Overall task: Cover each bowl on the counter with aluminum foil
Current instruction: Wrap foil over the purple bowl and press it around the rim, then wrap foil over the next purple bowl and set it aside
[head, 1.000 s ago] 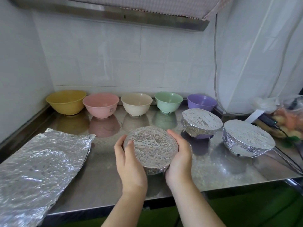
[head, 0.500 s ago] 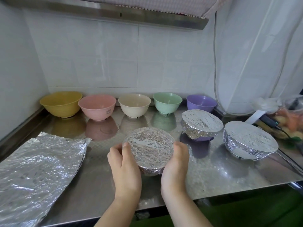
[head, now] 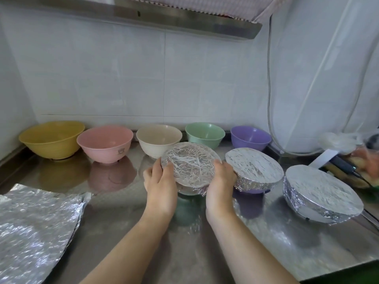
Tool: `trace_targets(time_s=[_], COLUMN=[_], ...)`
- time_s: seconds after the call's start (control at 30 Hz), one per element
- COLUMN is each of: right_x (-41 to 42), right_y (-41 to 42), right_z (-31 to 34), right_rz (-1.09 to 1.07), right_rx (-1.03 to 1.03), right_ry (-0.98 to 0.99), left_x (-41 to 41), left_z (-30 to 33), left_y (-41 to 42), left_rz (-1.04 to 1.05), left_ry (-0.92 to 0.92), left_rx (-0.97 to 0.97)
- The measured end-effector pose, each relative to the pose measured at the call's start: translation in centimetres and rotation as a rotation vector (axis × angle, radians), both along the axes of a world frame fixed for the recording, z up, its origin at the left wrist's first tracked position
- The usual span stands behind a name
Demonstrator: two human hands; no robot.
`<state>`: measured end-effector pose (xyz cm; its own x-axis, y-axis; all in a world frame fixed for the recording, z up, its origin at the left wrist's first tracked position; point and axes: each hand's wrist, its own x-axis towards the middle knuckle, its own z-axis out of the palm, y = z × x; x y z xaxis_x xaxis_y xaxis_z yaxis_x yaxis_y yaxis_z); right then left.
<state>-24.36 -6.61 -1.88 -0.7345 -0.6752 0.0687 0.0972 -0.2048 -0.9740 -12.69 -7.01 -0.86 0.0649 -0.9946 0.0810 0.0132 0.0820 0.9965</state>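
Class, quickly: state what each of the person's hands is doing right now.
Left hand: grips the left side of the round foil-covered bowl.
Right hand: grips the same bowl's right side.

A foil-capped bowl [head: 189, 168] sits mid-tabletop, apparently green underneath. Two more wrapped bowls [head: 254, 171] [head: 322, 193] stand to its right; five bare bowls [head: 106, 145] line the wall; foil sheets [head: 34, 228] lie left.

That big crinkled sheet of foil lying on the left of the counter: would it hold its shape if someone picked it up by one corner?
Probably not. The foil sheet looks thin and already wrinkled, so it would likely droop and crease further. It seems very light, so a push would probably slide it easily over the smooth steel counter.
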Motion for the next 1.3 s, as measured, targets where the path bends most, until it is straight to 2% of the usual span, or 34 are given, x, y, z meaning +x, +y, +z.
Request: trace_targets(time_s=[0.17, 0.3, 0.5, 0.7, 0.83, 0.93, 1.07, 1.13, 1.3], right_x=[0.3, -0.2, -0.6, -0.4, -0.3, -0.7, -1.5, -1.9, -3.7], right_y=[-2.4, -3.0, -3.4, -2.5, -0.9, 0.9, 3.7, 4.5, 5.3], right_z=[-1.3, -2.8, -3.4, -3.1, -1.4, 0.6, 3.8, 5.3, 8.6], right_rz=[0.027, 0.051, 0.079, 0.094, 0.098, 0.090, 0.077, 0.083, 0.055], right_rx=[-0.026, -0.051, -0.014, -0.019, 0.023, 0.138, 0.242, 0.233, 0.233], right_ry=[0.052, 0.088, 0.132, 0.147, 0.245, 0.303, 0.393, 0.405, 0.366], left_x=[-1.4, -1.7, -1.2, -0.8, -0.6, 0.1, 0.9, 0.6, -2.3], left_z=[-1.0, -2.2, -3.8, -3.8, -2.3, -0.2, 2.9, 4.1, 6.8], left_y=[-2.5, -3.1, -4.0, -3.7, -2.3, -1.4, 0.5, 1.3, 2.3], left_rz=[-0.011, -0.031, -0.041, -0.066, -0.067, -0.012, 0.046, 0.019, -0.114], left_ry=[0.036, 0.030, -0.074, -0.100, -0.072, -0.190, -0.253, -0.264, -0.226], left_rx=[0.016, -0.071, -0.207, -0.192, -0.123, -0.086, -0.185, -0.233, -0.210])
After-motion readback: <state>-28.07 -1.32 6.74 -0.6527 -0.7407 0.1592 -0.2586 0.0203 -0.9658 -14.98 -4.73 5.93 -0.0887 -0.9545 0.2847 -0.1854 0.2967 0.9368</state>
